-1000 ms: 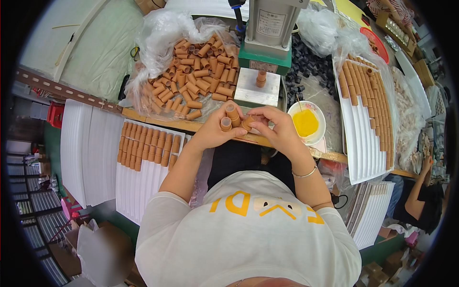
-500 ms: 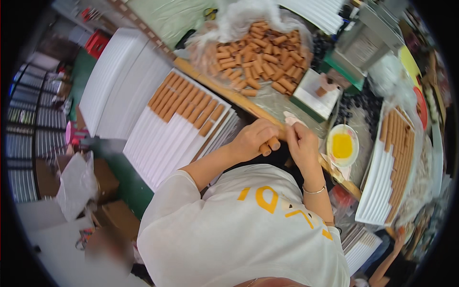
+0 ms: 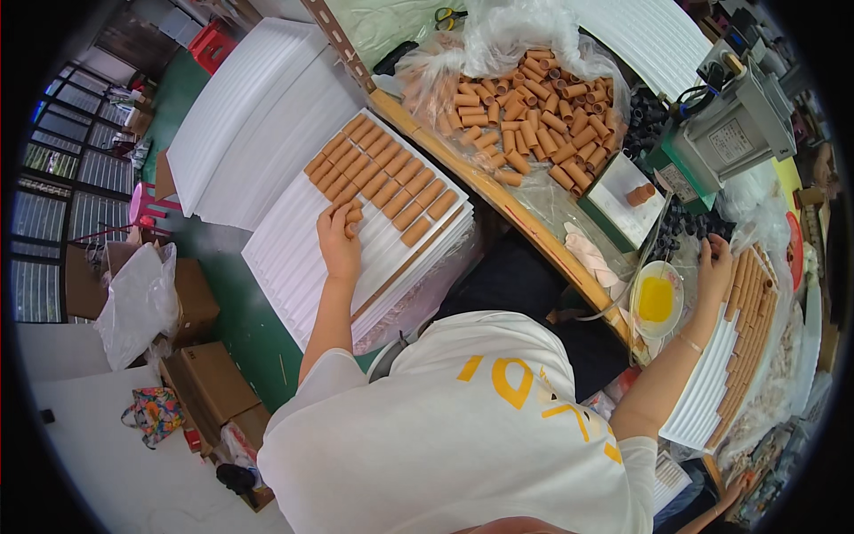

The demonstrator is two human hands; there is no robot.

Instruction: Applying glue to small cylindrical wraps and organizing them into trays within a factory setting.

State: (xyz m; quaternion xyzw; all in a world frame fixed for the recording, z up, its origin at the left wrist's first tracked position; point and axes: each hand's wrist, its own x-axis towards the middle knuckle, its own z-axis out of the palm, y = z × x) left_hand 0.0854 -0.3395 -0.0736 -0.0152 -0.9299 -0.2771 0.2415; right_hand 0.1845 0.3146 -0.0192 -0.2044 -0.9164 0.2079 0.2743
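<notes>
My left hand [image 3: 339,245] is over the white ridged tray [image 3: 294,258] on the left, its fingers closed round a short orange-brown tube [image 3: 354,216] at the near edge of the laid rows. Several like tubes [image 3: 382,165] lie side by side in the tray's grooves. On the right, my right hand [image 3: 714,271] reaches to the edge of a heap of small black parts [image 3: 685,218]. Its fingertips are drawn together, and what they pinch is too small to make out. Beside that hand lies a second ridged tray [image 3: 703,392] with longer rows of tubes.
A clear plastic bag [image 3: 427,98] spills loose tubes across the bench. A grey and green machine [image 3: 729,147] stands behind a white-topped block [image 3: 614,200] bearing one tube. A bowl of yellow liquid [image 3: 656,301] sits near the wooden bench edge [image 3: 507,200]. Stacked white trays [image 3: 258,116] stand at left.
My hands have parted from in front of my body. The left, which held two tubes, has moved left to the tray; the right has moved right to the black parts.
</notes>
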